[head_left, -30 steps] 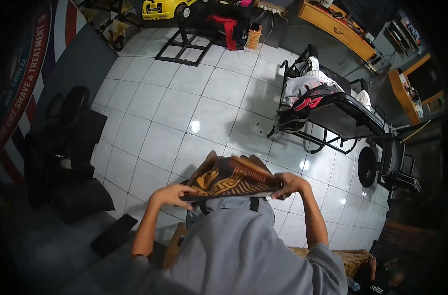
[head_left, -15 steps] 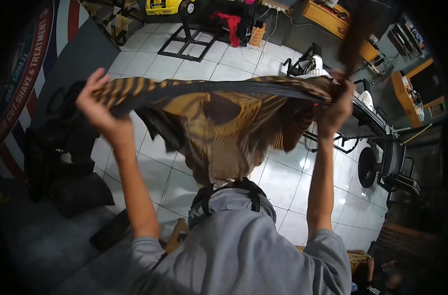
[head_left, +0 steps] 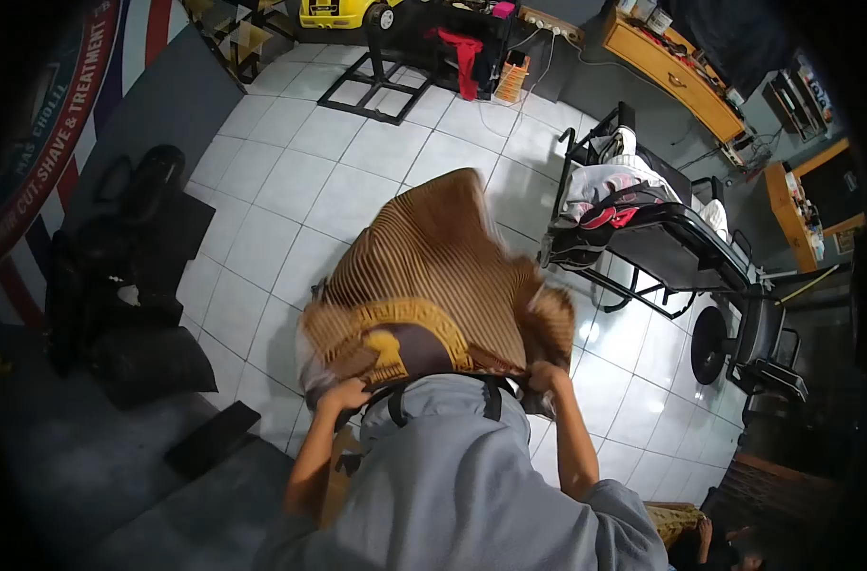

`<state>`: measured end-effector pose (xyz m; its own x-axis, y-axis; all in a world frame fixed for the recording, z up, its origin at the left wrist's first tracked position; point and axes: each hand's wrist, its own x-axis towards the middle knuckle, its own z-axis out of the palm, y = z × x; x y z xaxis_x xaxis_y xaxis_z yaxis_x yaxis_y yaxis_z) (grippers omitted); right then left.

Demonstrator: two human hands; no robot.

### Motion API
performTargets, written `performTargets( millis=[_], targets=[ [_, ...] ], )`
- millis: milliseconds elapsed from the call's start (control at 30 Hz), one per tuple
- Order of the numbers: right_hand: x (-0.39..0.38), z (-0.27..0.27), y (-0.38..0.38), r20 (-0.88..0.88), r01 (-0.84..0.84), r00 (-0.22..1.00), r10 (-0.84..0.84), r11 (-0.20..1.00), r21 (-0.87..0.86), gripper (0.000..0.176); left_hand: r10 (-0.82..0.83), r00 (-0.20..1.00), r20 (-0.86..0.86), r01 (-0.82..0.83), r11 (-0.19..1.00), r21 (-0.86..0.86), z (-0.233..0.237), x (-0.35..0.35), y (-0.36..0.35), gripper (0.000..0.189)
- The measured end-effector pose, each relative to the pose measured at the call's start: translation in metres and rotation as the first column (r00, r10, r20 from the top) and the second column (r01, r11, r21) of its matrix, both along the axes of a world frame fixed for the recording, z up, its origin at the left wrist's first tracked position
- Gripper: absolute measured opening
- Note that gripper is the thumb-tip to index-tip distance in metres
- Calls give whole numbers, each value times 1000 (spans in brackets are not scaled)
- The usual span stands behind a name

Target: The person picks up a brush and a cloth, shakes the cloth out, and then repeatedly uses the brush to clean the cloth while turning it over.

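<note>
A brown and black striped cloth (head_left: 424, 252) with a yellow patterned band hangs spread out in front of my waist, above the tiled floor. My left hand (head_left: 346, 395) is closed on its near edge at the left. At the right, my right hand (head_left: 548, 377) grips the same edge beside my hip. The cloth's outer parts are blurred by motion. Both hands are low, close to my grey shirt (head_left: 453, 476).
A black-framed chair (head_left: 681, 247) with clothes and a bag on it stands at the right. Ahead are a black metal stand (head_left: 374, 95) and a yellow toy car (head_left: 334, 13). Dark seats (head_left: 157, 366) are at the left. Another person's arm (head_left: 705, 538) shows at lower right.
Both hands have come down from head height to my waist, bringing the cloth's edge with them. The cloth now billows out in front, and more of the chair shows.
</note>
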<state>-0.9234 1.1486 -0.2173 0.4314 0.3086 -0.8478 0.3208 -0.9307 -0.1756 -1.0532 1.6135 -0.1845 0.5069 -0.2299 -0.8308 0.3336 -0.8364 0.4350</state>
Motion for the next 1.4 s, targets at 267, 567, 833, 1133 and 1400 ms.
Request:
performTargets(
  millis=[267, 567, 833, 1133, 1400],
  targets=[
    [65, 123, 27, 256, 303, 652, -714, 554, 775, 17, 409, 610, 678, -251, 912, -325, 128, 105, 20, 19],
    [31, 131, 3, -241, 588, 776, -583, 530, 612, 38, 71, 772, 632, -18, 996, -90, 62, 60, 23, 36],
    [22, -66, -27, 346, 284, 826, -446, 858, 427, 42, 193, 699, 689, -364, 925, 110, -17, 80, 31, 19],
    [118, 249, 44, 408, -252, -6, -913, 396, 883, 39, 173, -431, 886, -416, 833, -365, 287, 187, -19, 41],
    [-4, 59, 15, 546, 45, 274, -792, 578, 815, 25, 31, 337, 941, -415, 902, 119, 103, 58, -14, 47]
  ],
)
